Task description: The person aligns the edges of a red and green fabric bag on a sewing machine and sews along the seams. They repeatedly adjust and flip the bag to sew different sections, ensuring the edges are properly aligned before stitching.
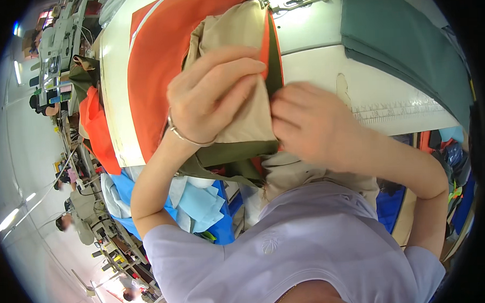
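My left hand (214,93), with a bracelet at the wrist, lies over a beige fabric piece (227,29), its fingers closed on the fabric near its right edge. My right hand (311,125), slightly blurred, has curled fingers gripping that edge lower down. The beige piece lies on orange fabric (159,58), with olive-green fabric (232,157) showing beneath it and hanging over the table's front edge. A narrow orange and olive strip runs along the right of the beige piece, up to a metal sewing-machine part (296,0) at the top.
The white table (308,31) bears a printed ruler along its front and folded teal fabric (399,39) at right. Red fabric (97,130) lies at left, blue cloths (196,206) below. Other workers (63,222) and sewing machines (81,210) line the far left.
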Tool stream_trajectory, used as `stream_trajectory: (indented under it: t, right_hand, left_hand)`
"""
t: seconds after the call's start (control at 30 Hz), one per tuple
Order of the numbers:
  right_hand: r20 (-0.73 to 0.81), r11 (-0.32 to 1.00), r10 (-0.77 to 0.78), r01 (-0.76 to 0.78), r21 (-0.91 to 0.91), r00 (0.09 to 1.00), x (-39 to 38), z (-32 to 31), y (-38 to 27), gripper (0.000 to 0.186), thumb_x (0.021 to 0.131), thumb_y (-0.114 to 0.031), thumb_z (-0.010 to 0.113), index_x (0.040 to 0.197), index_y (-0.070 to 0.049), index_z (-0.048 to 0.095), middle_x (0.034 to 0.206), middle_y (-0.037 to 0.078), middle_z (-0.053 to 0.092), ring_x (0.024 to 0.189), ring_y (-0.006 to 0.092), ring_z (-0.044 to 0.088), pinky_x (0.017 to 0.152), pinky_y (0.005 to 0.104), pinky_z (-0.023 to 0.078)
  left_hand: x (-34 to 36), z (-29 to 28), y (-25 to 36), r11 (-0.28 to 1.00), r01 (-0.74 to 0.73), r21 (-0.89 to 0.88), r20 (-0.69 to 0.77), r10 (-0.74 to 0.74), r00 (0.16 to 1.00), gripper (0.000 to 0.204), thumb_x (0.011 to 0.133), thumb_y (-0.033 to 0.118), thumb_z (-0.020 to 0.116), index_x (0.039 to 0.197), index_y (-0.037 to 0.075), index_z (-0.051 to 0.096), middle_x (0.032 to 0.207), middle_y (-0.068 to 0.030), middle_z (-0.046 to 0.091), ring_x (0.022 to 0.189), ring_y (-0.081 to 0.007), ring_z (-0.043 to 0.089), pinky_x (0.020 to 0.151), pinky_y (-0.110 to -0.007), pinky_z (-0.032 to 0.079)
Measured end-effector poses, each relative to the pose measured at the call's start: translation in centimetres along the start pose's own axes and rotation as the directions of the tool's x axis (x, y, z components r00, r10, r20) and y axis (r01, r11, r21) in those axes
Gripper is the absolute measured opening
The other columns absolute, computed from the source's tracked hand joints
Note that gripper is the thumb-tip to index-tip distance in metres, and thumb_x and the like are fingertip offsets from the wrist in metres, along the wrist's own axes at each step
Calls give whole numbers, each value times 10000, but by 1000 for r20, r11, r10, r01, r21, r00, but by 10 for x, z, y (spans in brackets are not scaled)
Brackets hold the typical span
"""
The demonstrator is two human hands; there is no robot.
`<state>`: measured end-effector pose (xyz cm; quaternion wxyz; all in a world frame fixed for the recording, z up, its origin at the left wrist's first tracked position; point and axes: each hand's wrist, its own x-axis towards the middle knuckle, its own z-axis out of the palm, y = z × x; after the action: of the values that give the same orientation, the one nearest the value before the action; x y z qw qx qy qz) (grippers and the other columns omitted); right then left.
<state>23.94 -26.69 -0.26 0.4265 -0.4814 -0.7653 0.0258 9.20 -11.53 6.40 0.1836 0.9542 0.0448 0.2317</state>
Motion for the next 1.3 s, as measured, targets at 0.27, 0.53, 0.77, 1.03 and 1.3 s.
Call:
stream_trajectory:
  t: [0.27, 0.53, 0.77, 1.03, 1.3]
  right_hand:
    - [135, 976, -92, 116, -184, 987, -16, -8, -18, 235, 689, -129, 664, 848, 43, 691, 990, 181, 660, 1008, 306, 620, 867, 386, 516]
    - [82, 967, -67, 85, -242, 994, -17, -1, -26, 248, 741, -149, 680, 891, 48, 695, 1017, 182, 661, 1032, 315, 617, 873, 406, 513]
    - [75, 963, -106, 121, -239, 991, -17, -6, -20, 258, 709, -159, 676, 875, 38, 698, 1006, 178, 664, 1014, 311, 618, 855, 375, 517]
    - [158, 917, -227, 266, -296, 961, -12, -13, -10, 259, 681, -133, 645, 865, 44, 693, 981, 184, 674, 955, 304, 641, 788, 344, 528]
    - [200, 925, -230, 278, -261, 953, -9, -21, -8, 236, 713, -126, 643, 877, 37, 689, 1012, 180, 671, 993, 301, 646, 800, 350, 534]
  left_hand:
    - [-16, 14, -11, 1000, -13, 12, 236, 10, 972, 414, 813, 28, 712, 1224, 18, 663, 1269, -121, 661, 1219, -322, 604, 1046, -464, 467]
    - [-22, 8, -21, 979, -142, 145, 256, 101, 961, 440, 816, 17, 685, 1251, 86, 677, 1309, -83, 635, 1182, -301, 586, 1014, -455, 474]
    - [-22, 16, -20, 980, -147, 137, 225, 114, 968, 436, 809, 16, 670, 1239, 91, 678, 1329, -31, 640, 1146, -289, 581, 936, -417, 478]
    - [-17, 17, -15, 979, -146, 140, 216, 114, 970, 399, 824, 44, 653, 1219, 98, 682, 1316, -6, 653, 1119, -267, 597, 913, -403, 464]
    - [-16, 22, -22, 981, -160, 108, 136, 145, 980, 393, 749, 73, 685, 1139, 117, 710, 1258, 12, 677, 1049, -230, 618, 825, -362, 492]
